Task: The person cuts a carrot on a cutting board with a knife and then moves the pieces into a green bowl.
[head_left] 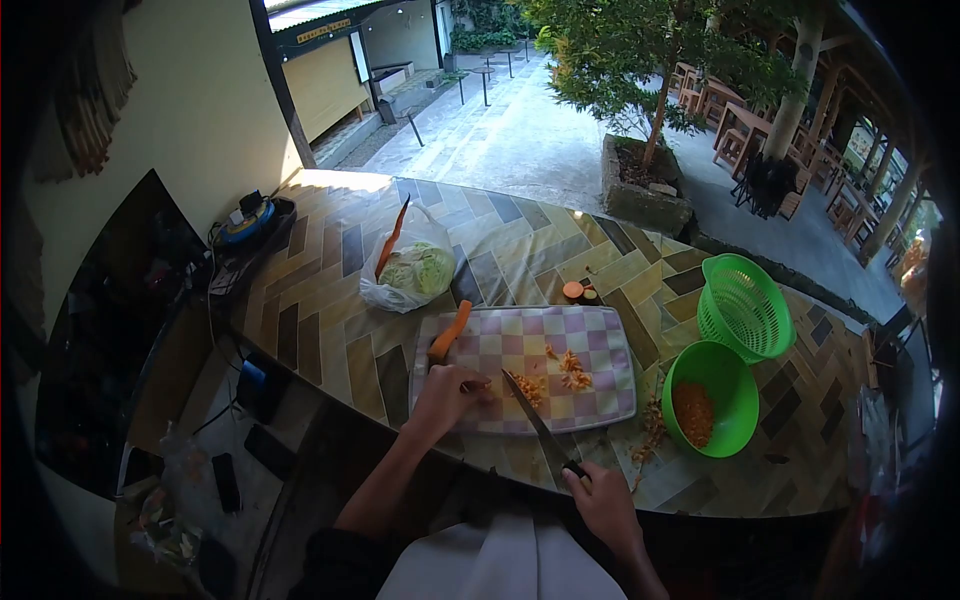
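Note:
My right hand [603, 503] grips the dark handle of a knife [533, 412], its blade slanting up and left over the checkered cutting board [600, 335]. The tip rests beside a small heap of chopped carrot [528, 389]. Left of that heap is my left hand [452, 398], fingers curled together low over the board; what they hold, if anything, is hidden. Just beyond it lies a carrot piece [453, 330] at the board's left side. More chopped carrot [572, 372] sits right of the blade.
A green bowl [740, 395] containing chopped carrot [692, 413] stands right of the board, a green colander [745, 300] behind it. Peelings [652, 430] lie between. At the back are bagged cabbage [415, 270] with a long carrot [393, 240], and carrot ends [573, 290].

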Demonstrator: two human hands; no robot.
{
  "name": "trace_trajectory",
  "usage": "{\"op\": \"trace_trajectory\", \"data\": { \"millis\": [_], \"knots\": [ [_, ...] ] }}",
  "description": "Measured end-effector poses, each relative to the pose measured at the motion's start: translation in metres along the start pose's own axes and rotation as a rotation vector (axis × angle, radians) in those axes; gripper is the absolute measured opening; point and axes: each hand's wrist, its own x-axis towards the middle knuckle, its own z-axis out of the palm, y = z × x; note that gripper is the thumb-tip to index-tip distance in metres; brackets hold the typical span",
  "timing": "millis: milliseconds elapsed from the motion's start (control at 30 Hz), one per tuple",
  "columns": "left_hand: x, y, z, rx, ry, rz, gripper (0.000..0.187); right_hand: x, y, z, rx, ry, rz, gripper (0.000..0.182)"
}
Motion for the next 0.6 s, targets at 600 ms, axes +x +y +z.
{"op": "trace_trajectory", "data": {
  "millis": [600],
  "knots": [
    [-0.014, -0.014, 0.009, -0.013, 0.140, 0.032, 0.019, -0.005, -0.014, 0.011, -0.133, 0.029, -0.050, 0.031]
  ]
}}
